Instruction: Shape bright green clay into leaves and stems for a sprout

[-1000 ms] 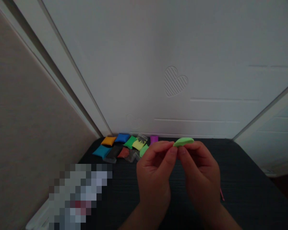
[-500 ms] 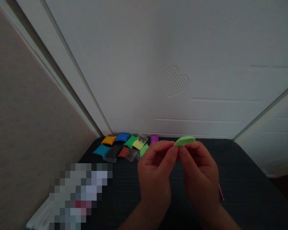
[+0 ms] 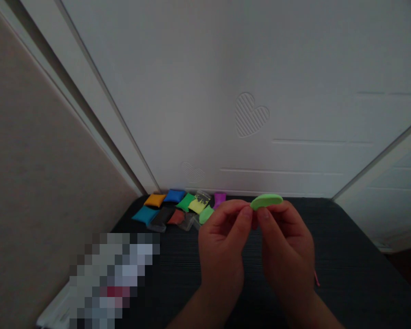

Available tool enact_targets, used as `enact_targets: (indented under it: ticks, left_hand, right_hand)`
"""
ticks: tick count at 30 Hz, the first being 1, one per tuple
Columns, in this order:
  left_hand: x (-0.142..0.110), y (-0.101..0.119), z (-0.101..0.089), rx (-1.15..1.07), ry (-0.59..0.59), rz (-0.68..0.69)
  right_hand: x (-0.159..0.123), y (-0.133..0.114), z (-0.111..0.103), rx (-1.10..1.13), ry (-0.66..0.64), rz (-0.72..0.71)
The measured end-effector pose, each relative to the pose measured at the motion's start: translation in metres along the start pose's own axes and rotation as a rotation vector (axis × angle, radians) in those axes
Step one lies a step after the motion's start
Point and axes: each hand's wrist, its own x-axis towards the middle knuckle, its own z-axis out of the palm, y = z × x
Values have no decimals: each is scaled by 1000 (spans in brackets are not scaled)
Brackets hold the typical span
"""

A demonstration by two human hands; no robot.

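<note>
Fingers (image 3: 245, 217) of left hand (image 3: 221, 246) are closed to a pinch, thumb against forefinger, on left end of light-green piece (image 3: 267, 200). Right hand (image 3: 287, 249) is closed likewise, thumb set at near edge, forefinger mostly hidden behind. Piece is held up between both hands, clear of desk (image 3: 356, 269), right end slightly higher; flat, rounded, clay-like by look. Near underside is partly covered by thumbs.

Step in hand is judged to be shaping: edge apparently being pressed or smoothed by fingertips. Light, even pressure seems called for, both ends supported; dents or a tear could be caused by a hard squeeze.

Thin pink stick (image 3: 317, 278) is seen just beside right wrist, partly covered by it. White item (image 3: 53, 308) is placed lower left, mostly pixelated, contents can't be told.

Farther back, packets are bunched at rear left: teal packet (image 3: 145, 215), black packet (image 3: 161, 217), red-brown packet (image 3: 176, 217); behind these, orange packet (image 3: 155, 200), blue packet (image 3: 174, 196), green packet (image 3: 185, 201), yellow packet (image 3: 198, 205), purple packet (image 3: 219, 199). Light-green packet (image 3: 206, 214) is partly blocked by left hand. Desk is backed by white panel (image 3: 192, 91), heart-embossed.
</note>
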Motion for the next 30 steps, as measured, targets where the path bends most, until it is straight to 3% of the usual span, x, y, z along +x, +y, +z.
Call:
enact_targets:
  ticks: [12, 21, 30]
  left_hand:
    - [-2, -4, 0, 52, 43, 69]
    - [0, -2, -1, 254, -8, 124]
    - [1, 3, -4, 388, 61, 245]
  right_hand:
    - [1, 3, -1, -34, -20, 27]
    - [2, 4, -4, 49, -6, 8]
    - [2, 1, -4, -18, -46, 28]
